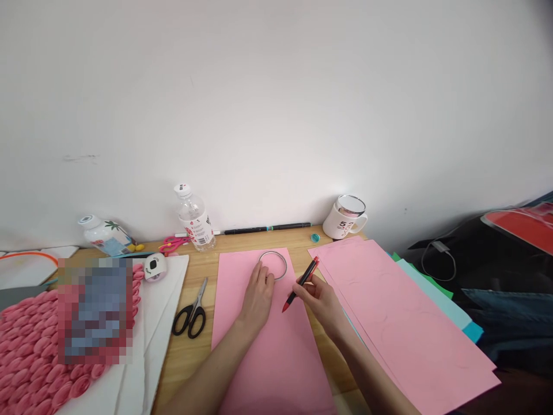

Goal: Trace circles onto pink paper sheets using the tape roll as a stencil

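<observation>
A thin metal ring (286,262) lies flat near the far end of a pink paper sheet (276,351). The fingers of my left hand (258,291) are closed on the ring's near left edge, holding it against the paper. In my right hand (317,297) is a black and red pen (301,283), pinched between thumb and fingers. Its red pointed end is directed down and to the left over the pink sheet, a little short of the ring. Whether that end touches the paper I cannot tell.
Black-handled scissors (192,317) lie left of the sheet. More pink paper (389,311) is stacked at right. A bottle (195,222), a mug (343,218) and a black pen (268,228) line the wall. Far left, pink paper petals (30,340) cover a white board (162,305).
</observation>
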`<move>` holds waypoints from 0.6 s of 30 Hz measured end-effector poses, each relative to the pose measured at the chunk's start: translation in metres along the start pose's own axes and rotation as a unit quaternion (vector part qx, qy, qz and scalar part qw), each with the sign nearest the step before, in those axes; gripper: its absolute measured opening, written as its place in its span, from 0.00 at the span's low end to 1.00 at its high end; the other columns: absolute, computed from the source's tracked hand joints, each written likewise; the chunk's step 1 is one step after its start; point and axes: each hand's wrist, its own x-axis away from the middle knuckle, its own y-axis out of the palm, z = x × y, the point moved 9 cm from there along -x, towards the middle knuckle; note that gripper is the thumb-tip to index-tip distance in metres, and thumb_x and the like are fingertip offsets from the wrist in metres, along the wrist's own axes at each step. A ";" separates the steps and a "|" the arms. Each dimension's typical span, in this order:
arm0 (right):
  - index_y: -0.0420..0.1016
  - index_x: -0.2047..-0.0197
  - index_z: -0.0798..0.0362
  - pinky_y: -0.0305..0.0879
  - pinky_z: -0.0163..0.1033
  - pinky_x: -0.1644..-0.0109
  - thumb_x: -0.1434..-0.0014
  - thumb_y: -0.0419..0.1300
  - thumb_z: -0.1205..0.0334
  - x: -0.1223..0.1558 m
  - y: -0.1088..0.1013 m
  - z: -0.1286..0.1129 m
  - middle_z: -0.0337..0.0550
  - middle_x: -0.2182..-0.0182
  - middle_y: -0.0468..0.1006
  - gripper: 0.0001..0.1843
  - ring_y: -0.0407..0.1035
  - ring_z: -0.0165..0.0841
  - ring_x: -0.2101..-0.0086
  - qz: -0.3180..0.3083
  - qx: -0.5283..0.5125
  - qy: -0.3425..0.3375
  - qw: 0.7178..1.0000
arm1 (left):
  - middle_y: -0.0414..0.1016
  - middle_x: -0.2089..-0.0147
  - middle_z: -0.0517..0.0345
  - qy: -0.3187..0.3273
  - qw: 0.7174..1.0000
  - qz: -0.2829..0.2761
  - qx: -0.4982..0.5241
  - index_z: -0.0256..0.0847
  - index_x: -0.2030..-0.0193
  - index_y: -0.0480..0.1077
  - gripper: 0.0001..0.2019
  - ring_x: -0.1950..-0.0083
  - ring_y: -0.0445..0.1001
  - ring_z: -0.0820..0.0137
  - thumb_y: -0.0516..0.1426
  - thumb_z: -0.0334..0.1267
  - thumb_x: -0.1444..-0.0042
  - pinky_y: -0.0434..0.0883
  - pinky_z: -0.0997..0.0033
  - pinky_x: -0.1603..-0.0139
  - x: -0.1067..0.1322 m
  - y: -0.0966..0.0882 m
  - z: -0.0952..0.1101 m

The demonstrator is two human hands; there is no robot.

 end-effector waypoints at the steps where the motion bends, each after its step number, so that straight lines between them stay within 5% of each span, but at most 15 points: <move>1: 0.70 0.64 0.52 0.67 0.43 0.57 0.51 0.65 0.42 -0.003 0.000 0.001 0.46 0.72 0.81 0.22 0.76 0.42 0.64 -0.002 -0.012 0.002 1.000 | 0.67 0.54 0.50 0.000 1.000 0.002 0.000 0.39 0.61 0.61 0.10 0.35 0.60 0.56 0.45 0.21 0.41 0.68 0.48 0.40 0.000 -0.001 0.000; 12: 0.70 0.65 0.53 0.66 0.45 0.54 0.52 0.66 0.42 -0.009 0.005 0.013 0.47 0.70 0.82 0.23 0.77 0.43 0.64 -0.005 -0.023 0.011 1.000 | 0.69 0.49 0.46 -0.017 1.000 0.002 0.021 0.38 0.55 0.64 0.11 0.34 0.60 0.57 0.44 0.26 0.38 0.69 0.48 0.41 -0.001 -0.001 -0.001; 18: 0.70 0.65 0.53 0.70 0.46 0.53 0.53 0.67 0.43 -0.023 -0.007 0.000 0.44 0.72 0.81 0.23 0.77 0.40 0.65 -0.001 -0.061 -0.014 0.998 | 0.61 0.35 0.45 -0.024 0.996 -0.082 0.031 0.38 0.42 0.61 0.20 0.30 0.53 0.60 0.43 0.25 0.39 0.61 0.51 0.34 -0.023 0.009 -0.004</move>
